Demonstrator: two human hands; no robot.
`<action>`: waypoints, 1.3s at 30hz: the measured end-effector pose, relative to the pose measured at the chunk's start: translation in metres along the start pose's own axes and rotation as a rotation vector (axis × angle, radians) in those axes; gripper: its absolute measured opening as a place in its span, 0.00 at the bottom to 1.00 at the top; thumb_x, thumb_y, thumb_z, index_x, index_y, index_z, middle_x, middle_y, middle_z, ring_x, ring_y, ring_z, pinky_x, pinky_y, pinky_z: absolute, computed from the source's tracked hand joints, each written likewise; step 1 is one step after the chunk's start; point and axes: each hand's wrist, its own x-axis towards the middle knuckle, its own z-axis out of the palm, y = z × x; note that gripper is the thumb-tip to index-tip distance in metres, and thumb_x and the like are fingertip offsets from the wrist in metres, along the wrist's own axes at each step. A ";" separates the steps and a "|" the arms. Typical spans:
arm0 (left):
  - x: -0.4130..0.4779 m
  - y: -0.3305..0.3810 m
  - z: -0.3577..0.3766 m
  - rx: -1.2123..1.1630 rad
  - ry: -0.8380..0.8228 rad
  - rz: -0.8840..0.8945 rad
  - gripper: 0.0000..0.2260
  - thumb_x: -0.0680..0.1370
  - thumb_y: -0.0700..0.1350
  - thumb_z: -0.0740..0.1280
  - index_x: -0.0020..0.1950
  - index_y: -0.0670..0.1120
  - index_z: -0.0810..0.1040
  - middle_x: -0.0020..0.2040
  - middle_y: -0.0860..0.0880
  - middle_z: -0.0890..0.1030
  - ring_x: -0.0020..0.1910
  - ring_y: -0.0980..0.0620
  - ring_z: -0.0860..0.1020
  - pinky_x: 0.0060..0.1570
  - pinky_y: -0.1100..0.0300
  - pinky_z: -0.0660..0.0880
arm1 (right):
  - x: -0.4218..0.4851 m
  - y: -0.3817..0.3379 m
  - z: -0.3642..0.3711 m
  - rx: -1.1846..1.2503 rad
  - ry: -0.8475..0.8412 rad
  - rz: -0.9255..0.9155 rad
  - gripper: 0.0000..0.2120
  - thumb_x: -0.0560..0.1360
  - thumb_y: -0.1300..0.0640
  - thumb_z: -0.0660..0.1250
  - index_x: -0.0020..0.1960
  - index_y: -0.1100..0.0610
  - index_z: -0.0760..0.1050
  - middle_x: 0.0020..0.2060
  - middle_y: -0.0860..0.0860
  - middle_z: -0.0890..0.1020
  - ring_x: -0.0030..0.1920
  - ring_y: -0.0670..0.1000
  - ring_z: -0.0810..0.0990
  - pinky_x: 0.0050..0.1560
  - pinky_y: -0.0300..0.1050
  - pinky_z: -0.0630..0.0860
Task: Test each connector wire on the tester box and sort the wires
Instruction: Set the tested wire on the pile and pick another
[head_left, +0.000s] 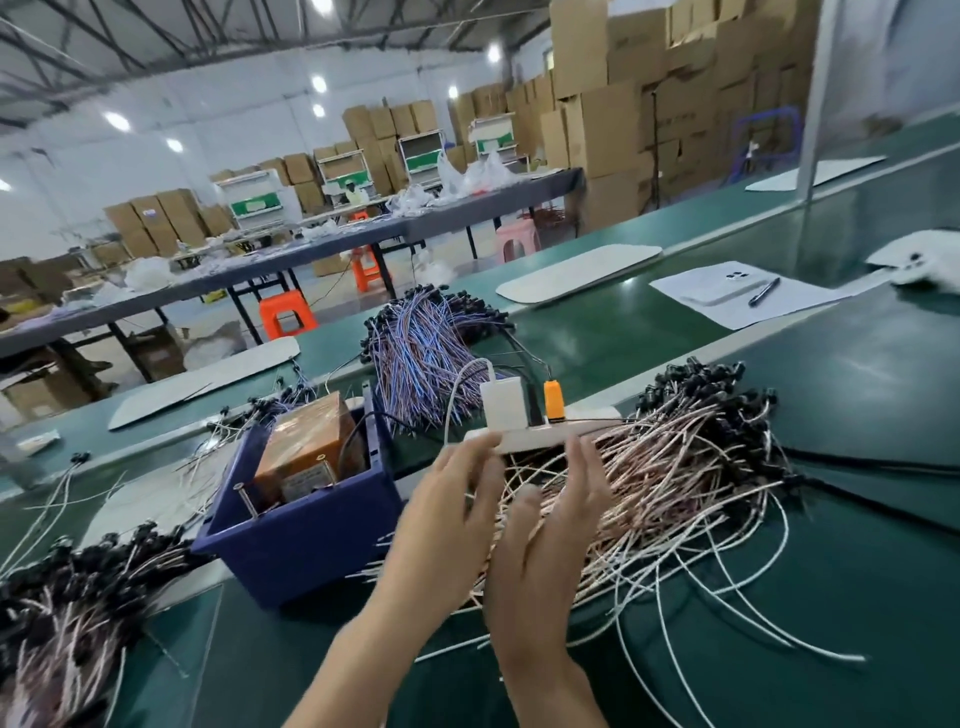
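My left hand reaches forward, its straight fingers touching the left end of a white power strip. That strip lies on top of a big pile of pinkish-white connector wires with black ends. My right hand hovers flat over the near edge of this pile, fingers straight, holding nothing. A white charger and an orange plug stand in the strip. Left of my hands, a blue bin holds the orange-brown tester box.
A second wire pile lies at the near left and a bundle of blue-purple wires behind the bin. Paper with a pen and white pads sit farther along the green bench. Tables, orange stools and cartons fill the background.
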 end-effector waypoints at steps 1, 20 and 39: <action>-0.016 -0.008 -0.010 0.009 0.075 -0.019 0.12 0.83 0.53 0.61 0.65 0.64 0.74 0.59 0.65 0.78 0.57 0.66 0.78 0.56 0.62 0.76 | -0.001 -0.001 0.002 0.011 -0.057 -0.010 0.24 0.84 0.47 0.51 0.79 0.41 0.53 0.78 0.45 0.57 0.79 0.46 0.58 0.73 0.31 0.55; -0.136 -0.104 -0.119 0.759 0.348 -0.609 0.09 0.76 0.41 0.69 0.56 0.44 0.81 0.52 0.42 0.80 0.52 0.39 0.77 0.53 0.46 0.71 | -0.057 -0.013 0.035 -0.352 -1.186 -0.262 0.12 0.83 0.55 0.60 0.62 0.44 0.78 0.56 0.41 0.82 0.56 0.44 0.78 0.60 0.43 0.73; -0.175 -0.081 -0.181 0.779 -0.104 -0.513 0.10 0.83 0.52 0.61 0.63 0.52 0.75 0.60 0.54 0.78 0.60 0.51 0.71 0.61 0.57 0.67 | -0.057 -0.014 0.037 -0.265 -1.189 -0.092 0.11 0.81 0.58 0.64 0.55 0.44 0.81 0.42 0.41 0.83 0.44 0.44 0.81 0.50 0.48 0.77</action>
